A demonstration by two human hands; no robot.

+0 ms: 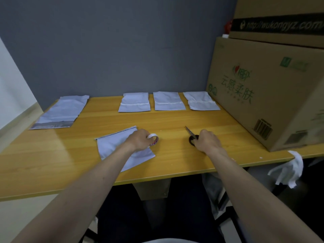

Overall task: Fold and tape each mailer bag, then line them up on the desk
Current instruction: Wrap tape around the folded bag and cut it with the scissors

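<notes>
A folded white mailer bag lies on the wooden desk in front of me, partly under my left arm. My left hand grips a roll of tape just right of that bag. My right hand holds the black handles of a pair of scissors, whose blades point away to the upper left. Three folded, taped mailer bags lie side by side along the back edge: one, a second, a third. An unfolded mailer bag lies at the back left.
A large cardboard box stands on the desk's right side with another box stacked on top. White paper strips hang off the desk's right front corner. A grey wall runs behind the desk.
</notes>
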